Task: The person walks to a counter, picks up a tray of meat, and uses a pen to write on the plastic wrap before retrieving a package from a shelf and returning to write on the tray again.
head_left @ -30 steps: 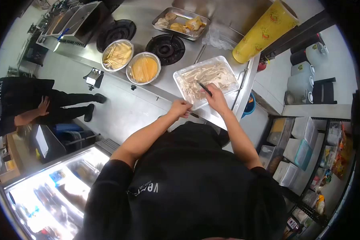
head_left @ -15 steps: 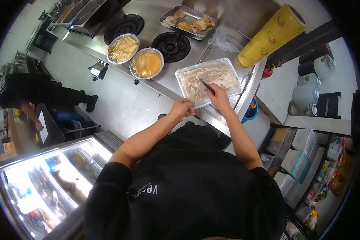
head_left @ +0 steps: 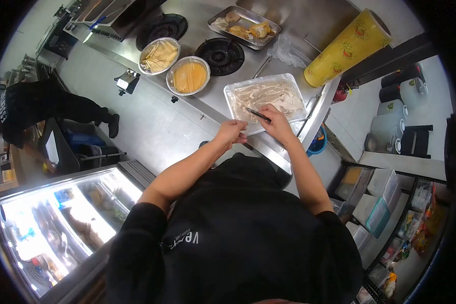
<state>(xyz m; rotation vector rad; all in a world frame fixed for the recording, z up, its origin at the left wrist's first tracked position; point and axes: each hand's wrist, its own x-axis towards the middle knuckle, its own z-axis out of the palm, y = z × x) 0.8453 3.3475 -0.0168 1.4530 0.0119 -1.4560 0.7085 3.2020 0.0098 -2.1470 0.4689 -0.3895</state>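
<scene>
A shallow rectangular tray (head_left: 229, 100) of pale meat strips (head_left: 271, 95) lies on the steel counter, its top shiny as if covered in clear film. My right hand (head_left: 277, 124) is closed around a slim black pen (head_left: 258, 115), held low over the near part of the tray with its tip to the left. At the tray's near left corner is my left hand (head_left: 231, 133), its fingers curled and pressed together. What lies between those fingertips is too small to make out.
Two film-covered round bowls (head_left: 188, 77) (head_left: 159, 55) stand left beside black burners (head_left: 219, 57). Behind are a metal tray (head_left: 243, 42) with yellowish pieces and crumpled plastic (head_left: 287, 49). A large yellow film roll (head_left: 347, 48) stands right. Another person (head_left: 50, 106) bends over a counter far left.
My right hand has tilted the pen flatter, and its tip has shifted left and down over the tray. My left hand stays at the corner. The view has shifted slightly.
</scene>
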